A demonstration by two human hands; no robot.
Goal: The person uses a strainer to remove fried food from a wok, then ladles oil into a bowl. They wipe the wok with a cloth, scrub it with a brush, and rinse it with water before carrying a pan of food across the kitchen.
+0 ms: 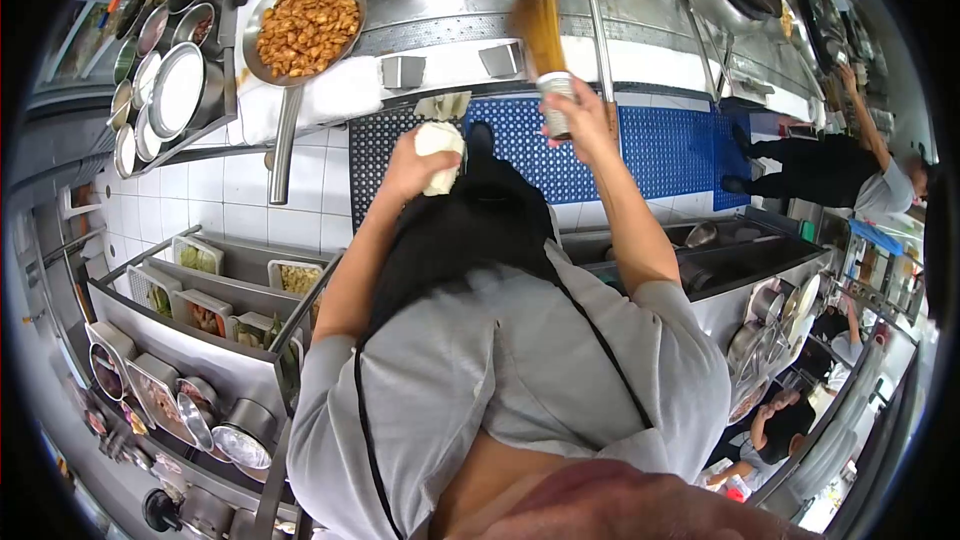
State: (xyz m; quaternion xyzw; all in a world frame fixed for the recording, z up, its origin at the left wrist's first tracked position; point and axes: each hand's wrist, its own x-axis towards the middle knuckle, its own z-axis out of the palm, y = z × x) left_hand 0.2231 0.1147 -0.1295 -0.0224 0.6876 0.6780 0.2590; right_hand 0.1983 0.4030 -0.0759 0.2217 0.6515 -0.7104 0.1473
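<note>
High in the middle of the frame, the right hand point(580, 118) clenched the brush point(545, 45) by its metal collar; stiff, light bristles fanned upward. The left hand point(420, 162) squeezed a soft, limp white cloth point(440, 152) beside it.

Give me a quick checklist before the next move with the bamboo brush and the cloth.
1. Right hand has a firm grip on the straw-coloured bamboo wok brush: ok.
2. Left hand holds the crumpled white cloth: ok.
3. Brush bristles point up, blurred; contact with anything: cannot tell.
4. Long-handled steel pan of orange-brown fried pieces sits apart from both hands: ok.
5. Steel ladle handle stands close beside the brush: not ok.
6. Co-worker in black trousers stands apart at right: ok.
</note>
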